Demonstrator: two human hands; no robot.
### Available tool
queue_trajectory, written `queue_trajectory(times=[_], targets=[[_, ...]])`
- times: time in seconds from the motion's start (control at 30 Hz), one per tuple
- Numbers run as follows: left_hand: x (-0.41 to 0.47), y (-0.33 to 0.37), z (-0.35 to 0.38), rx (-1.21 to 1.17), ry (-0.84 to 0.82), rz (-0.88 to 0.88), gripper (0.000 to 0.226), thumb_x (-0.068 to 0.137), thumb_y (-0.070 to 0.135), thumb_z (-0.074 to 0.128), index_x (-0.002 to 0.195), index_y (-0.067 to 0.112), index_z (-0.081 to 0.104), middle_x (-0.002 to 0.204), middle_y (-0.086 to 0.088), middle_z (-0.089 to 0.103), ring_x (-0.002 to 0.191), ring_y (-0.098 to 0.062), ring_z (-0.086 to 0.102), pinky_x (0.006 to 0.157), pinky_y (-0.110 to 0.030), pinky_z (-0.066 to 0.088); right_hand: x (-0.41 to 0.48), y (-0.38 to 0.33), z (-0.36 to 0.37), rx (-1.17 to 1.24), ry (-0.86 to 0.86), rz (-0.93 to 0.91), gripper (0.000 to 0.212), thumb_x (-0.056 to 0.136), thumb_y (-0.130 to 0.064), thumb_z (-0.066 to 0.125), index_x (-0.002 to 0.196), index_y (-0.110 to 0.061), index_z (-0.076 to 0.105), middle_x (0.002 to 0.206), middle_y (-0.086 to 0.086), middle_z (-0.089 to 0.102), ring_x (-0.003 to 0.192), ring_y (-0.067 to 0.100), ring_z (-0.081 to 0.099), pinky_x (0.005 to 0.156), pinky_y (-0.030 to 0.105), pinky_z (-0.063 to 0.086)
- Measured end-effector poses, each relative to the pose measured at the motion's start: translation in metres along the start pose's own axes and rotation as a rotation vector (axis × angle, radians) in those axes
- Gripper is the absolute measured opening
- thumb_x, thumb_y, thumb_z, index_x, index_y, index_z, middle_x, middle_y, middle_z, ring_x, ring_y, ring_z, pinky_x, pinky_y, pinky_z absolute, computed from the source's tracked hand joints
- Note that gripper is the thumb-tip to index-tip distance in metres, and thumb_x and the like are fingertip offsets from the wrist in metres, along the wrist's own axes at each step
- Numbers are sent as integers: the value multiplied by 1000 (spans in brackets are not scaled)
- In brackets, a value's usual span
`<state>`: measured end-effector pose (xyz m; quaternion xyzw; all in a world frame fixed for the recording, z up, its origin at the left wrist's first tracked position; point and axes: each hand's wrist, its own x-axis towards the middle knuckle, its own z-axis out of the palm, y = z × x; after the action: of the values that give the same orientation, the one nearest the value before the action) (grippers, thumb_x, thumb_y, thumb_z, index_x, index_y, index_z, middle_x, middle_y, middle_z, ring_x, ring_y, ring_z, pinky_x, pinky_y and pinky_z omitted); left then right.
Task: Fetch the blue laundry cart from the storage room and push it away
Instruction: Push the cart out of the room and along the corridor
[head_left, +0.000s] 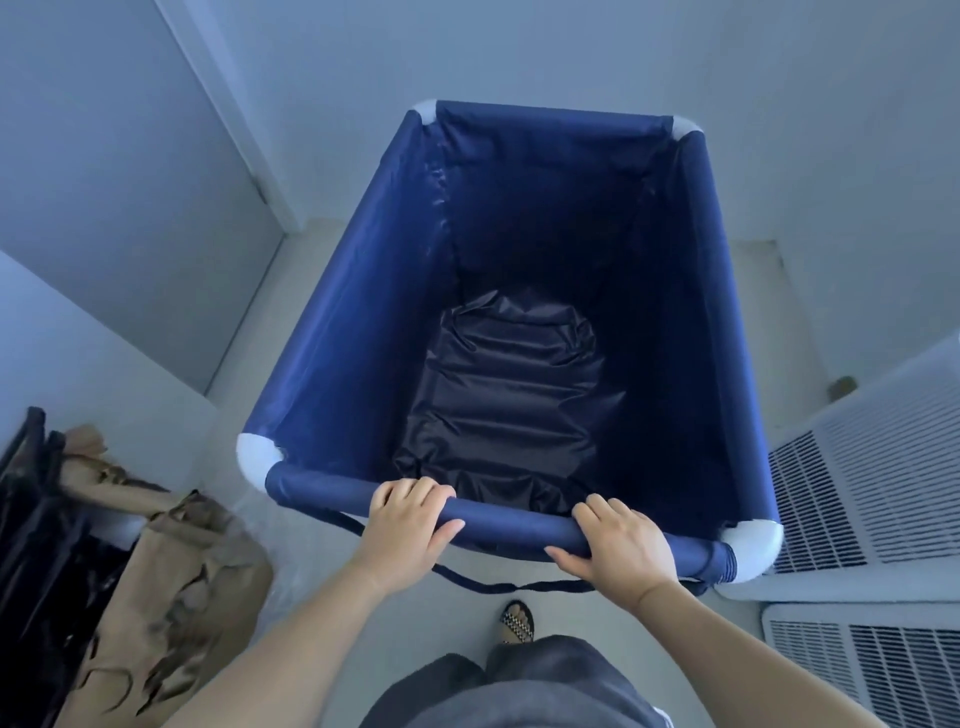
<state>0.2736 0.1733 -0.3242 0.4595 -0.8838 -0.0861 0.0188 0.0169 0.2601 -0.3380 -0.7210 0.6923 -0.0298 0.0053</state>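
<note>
The blue laundry cart (332, 332) fills the middle of the head view, a deep fabric bin on a tube frame with white corner joints. Its inside holds only crumpled dark lining. My left hand (408, 512) grips the near top rail left of centre, fingers curled over the bar. My right hand (618, 543) grips the same rail further right, close to the near right corner joint. A dark strap hangs in a loop below the rail.
A white door (119, 197) and its frame stand at the left. Brown paper bags (171, 582) and black bags sit on the floor at the lower left. White louvred units (872, 483) crowd the right side. A wall lies just beyond the cart.
</note>
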Motion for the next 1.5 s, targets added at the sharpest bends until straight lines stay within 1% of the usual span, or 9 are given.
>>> queue_trajectory(times=[0.1, 0.17, 0.23, 0.33, 0.47, 0.7, 0.87, 1.2, 1.5], targets=[[38, -11, -4, -65, -153, -19, 38, 91, 50, 42, 119, 27, 52, 115, 11, 56, 111, -17, 50, 102, -35, 30, 30, 16, -2, 18, -42, 9, 42, 70, -64, 59, 70, -22, 56, 64, -7, 52, 55, 15, 51, 48, 26, 39], [63, -23, -6, -104, -219, -47, 40, 91, 54, 43, 125, 34, 46, 122, 12, 50, 120, -15, 41, 108, -36, 18, 49, 27, -2, 55, -81, 26, 45, 77, -65, 50, 78, -21, 55, 73, -5, 54, 65, 17, 52, 55, 27, 36], [85, -36, -11, -99, -234, -104, 41, 89, 57, 44, 125, 37, 45, 122, 12, 48, 123, -14, 37, 110, -38, 13, 67, 38, -1, 79, -155, 67, 49, 80, -68, 42, 86, -21, 52, 82, -6, 53, 75, 17, 50, 62, 27, 33], [116, -58, -17, -58, -244, -128, 42, 88, 59, 45, 124, 38, 45, 121, 12, 49, 123, -13, 38, 107, -34, 18, 98, 53, -4, 111, -254, 124, 53, 78, -74, 38, 93, -24, 50, 89, -8, 51, 82, 15, 48, 65, 28, 35], [157, -70, -22, -56, -311, -95, 40, 89, 57, 44, 125, 39, 42, 121, 12, 47, 121, -16, 38, 104, -34, 20, 134, 68, -6, 155, -352, 185, 57, 72, -79, 43, 95, -27, 48, 92, -10, 54, 81, 13, 49, 62, 29, 36], [231, -89, -32, -31, -322, -6, 41, 91, 55, 43, 127, 35, 42, 121, 11, 47, 118, -18, 39, 104, -35, 22, 191, 87, -4, 31, -312, 229, 55, 76, -77, 40, 95, -27, 49, 89, -9, 56, 82, 14, 53, 63, 27, 39], [293, -106, -40, -25, -364, 61, 41, 93, 53, 40, 130, 35, 38, 125, 12, 45, 119, -17, 37, 104, -35, 21, 236, 102, -4, 26, -325, 296, 56, 78, -75, 40, 100, -25, 49, 93, -7, 56, 85, 15, 53, 70, 29, 43], [402, -139, -43, -8, -321, 207, 39, 94, 48, 42, 131, 37, 36, 124, 12, 46, 117, -17, 39, 103, -33, 21, 312, 125, 2, -12, -258, 432, 53, 76, -75, 40, 90, -26, 48, 77, -11, 42, 71, 13, 44, 61, 27, 32], [476, -146, -49, 26, -340, 263, 37, 93, 48, 43, 129, 37, 37, 120, 11, 46, 116, -17, 39, 103, -33, 21, 354, 146, 5, 8, -233, 474, 53, 76, -76, 38, 93, -27, 50, 85, -10, 55, 79, 13, 54, 62, 27, 40]])
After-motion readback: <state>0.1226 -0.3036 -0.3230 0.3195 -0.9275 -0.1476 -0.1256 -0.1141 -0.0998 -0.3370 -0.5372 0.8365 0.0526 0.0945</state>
